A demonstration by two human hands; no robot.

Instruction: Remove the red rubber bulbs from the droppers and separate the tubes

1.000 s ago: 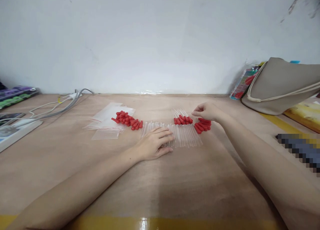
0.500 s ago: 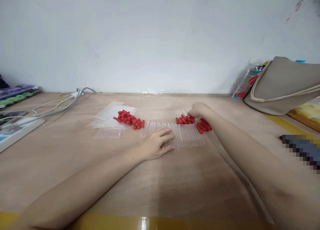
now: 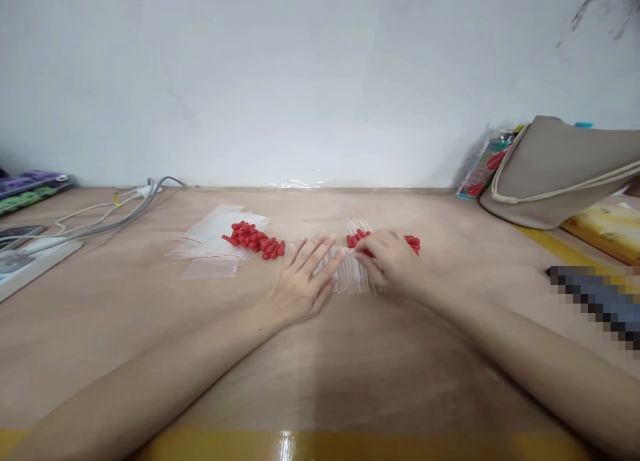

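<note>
My left hand [image 3: 303, 281] lies with its fingers spread flat over a row of clear thin tubes [image 3: 350, 274]. Just right of it, my right hand [image 3: 395, 264] bends down at the row's right part, thumb and fingertips drawn together; whatever is between them is too small and blurred to make out. Behind the right hand, finished-looking droppers with red bulbs [image 3: 357, 237] point their clear tips toward the wall. More red bulbs [image 3: 413, 242] show past its knuckles, partly covered. A heap of loose red rubber bulbs [image 3: 253, 237] sits left of the tubes.
Clear zip bags [image 3: 213, 237] are spread under the left heap. A power strip [image 3: 37, 264] with cables occupies the left edge. At right are a grey-brown bag [image 3: 555, 174], a colourful packet [image 3: 483, 167] and a pixelated dark object [image 3: 595, 304]. Yellow tape [image 3: 225, 445] lines the near edge.
My right hand has come back from the far red-bulbed droppers to the right part of the tube row. My left hand's fingers have straightened and spread. The view has shifted slightly.
</note>
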